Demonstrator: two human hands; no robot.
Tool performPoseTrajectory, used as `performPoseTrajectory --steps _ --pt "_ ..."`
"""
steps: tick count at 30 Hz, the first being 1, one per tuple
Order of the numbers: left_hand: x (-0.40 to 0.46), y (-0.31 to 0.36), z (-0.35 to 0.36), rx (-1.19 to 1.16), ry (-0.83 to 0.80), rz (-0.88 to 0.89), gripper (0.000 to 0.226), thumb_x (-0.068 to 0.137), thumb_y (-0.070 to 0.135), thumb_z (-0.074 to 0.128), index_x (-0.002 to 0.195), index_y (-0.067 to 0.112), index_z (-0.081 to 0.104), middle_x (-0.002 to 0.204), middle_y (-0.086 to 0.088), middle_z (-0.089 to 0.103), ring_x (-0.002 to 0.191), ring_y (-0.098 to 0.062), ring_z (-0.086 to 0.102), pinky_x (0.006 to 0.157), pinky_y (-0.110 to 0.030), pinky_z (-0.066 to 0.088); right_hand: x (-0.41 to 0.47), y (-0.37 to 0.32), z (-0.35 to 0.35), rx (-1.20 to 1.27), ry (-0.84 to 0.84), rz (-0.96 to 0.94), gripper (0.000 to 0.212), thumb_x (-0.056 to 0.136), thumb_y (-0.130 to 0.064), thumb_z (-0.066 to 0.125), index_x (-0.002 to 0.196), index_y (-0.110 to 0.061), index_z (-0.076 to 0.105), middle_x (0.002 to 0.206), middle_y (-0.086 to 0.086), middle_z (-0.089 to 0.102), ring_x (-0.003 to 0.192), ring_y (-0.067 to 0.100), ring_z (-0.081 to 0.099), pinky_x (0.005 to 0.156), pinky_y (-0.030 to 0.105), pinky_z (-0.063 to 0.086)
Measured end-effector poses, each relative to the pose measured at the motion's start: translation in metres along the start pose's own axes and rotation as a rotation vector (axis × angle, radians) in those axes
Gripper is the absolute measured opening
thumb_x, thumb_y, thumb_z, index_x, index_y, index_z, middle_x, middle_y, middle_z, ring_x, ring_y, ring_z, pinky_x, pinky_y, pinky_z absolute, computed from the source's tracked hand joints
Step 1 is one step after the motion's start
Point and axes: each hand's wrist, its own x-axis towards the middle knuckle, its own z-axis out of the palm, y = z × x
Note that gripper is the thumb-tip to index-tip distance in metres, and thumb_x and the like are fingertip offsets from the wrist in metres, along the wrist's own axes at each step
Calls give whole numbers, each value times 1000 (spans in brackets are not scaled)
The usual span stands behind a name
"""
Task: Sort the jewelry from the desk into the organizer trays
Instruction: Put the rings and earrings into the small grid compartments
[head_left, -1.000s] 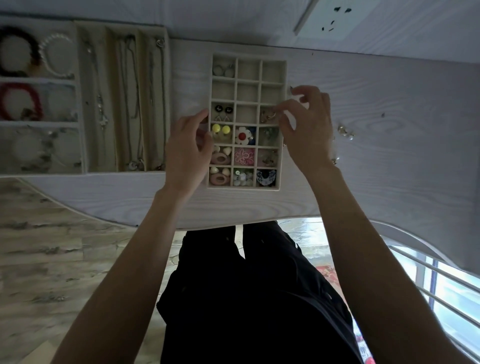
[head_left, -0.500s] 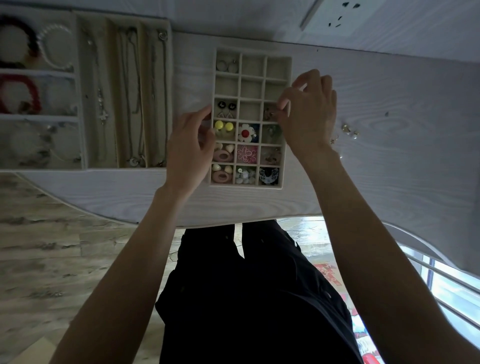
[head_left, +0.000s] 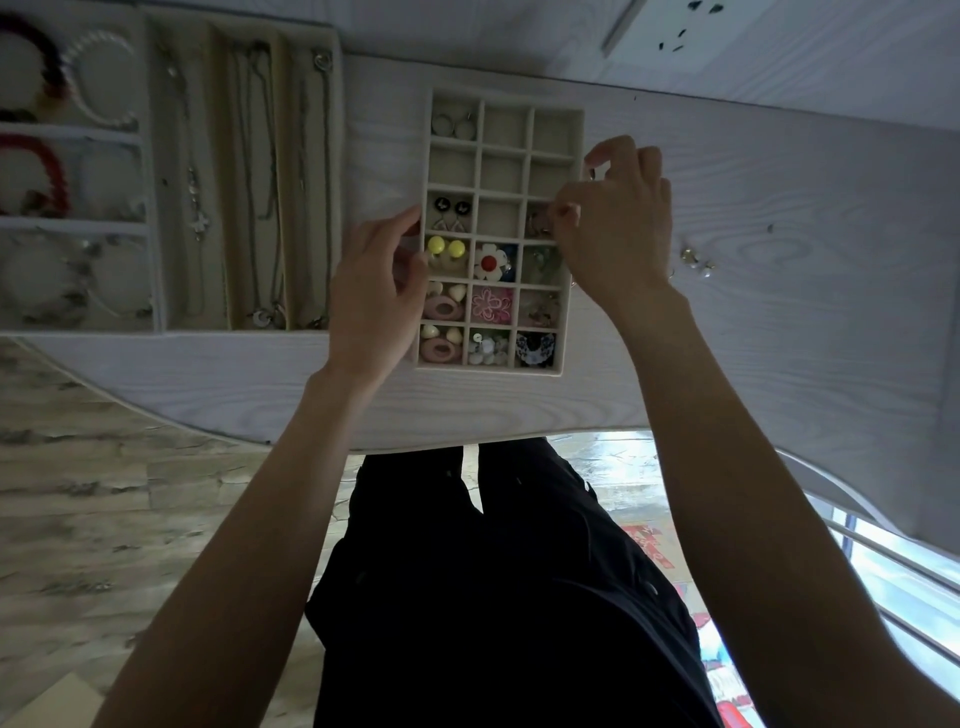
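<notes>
A beige grid tray lies mid-desk; its near compartments hold earrings, among them a yellow pair and a white flower with a red centre. Its far rows are mostly bare, apart from hoops. My left hand grips the tray's left wall with thumb and curled fingers. My right hand is at the tray's right side, its fingertips pinching a small earring in the third-row right compartment. More loose earrings lie on the desk right of that hand.
A long-slot tray with necklaces and a tray with bracelets stand at the far left. A wall socket is beyond the desk's far edge. The desk's near edge curves just above my dark-trousered legs.
My right hand has shifted from the tray's right wall, fingertips now closing over the third-row right compartment. My left hand stays at the tray's left wall.
</notes>
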Motion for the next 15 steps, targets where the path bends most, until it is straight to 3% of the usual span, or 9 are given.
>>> performPoseTrajectory --steps 8,15 --pt "-1 0 0 -15 2 0 36 97 13 51 132 11 51 121 -6 56 91 0 52 83 -4 40 -15 6 5 130 166 70 10 82 -17 63 83 -14 73 118 10 56 108 31 49 81 33 39" --pt "-2 5 -3 -42 -15 -11 36 97 12 50 133 10 51 121 -5 54 94 -6 54 88 -18 46 -3 -4 -3 -84 -53 83 24 87 -33 61 101 -17 73 140 -1 40 130 24 30 99 34 27"
